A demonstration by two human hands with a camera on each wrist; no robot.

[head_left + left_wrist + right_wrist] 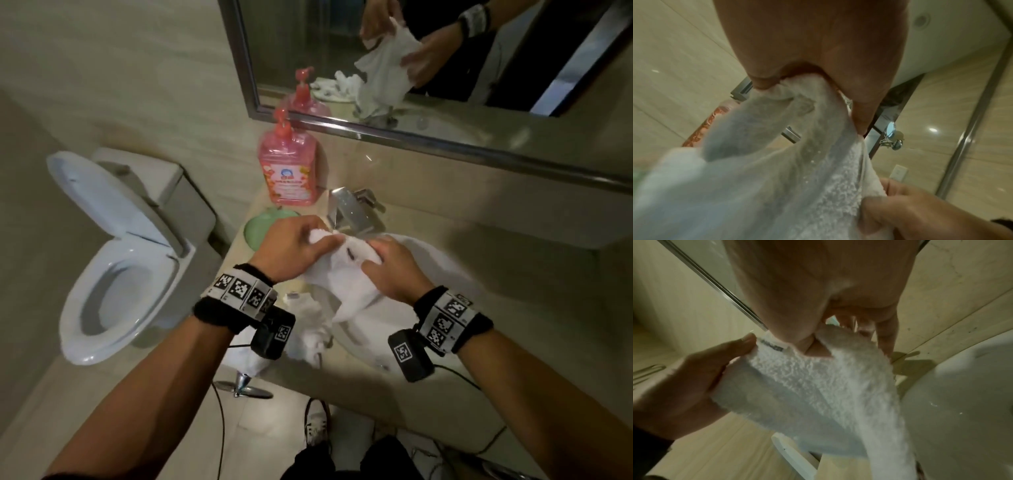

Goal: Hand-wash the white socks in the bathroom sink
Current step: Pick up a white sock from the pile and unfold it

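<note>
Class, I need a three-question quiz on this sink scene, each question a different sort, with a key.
1. True or false: both the left hand and right hand grip the white sock.
2. The pink soap bottle stands: A) on the toilet, B) on the counter beside the faucet, C) in the sink.
3. What colour is the dish beside the left hand?

Key: 1 true; 2 B; 3 green.

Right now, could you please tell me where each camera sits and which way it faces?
Head: worn high, facing down at the white basin sink; both forearms show.
Left wrist: under the left hand, looking along it at the fluffy white sock.
Right wrist: under the right hand, looking along it toward the sink.
All three views share the sock, gripped by both hands.
</note>
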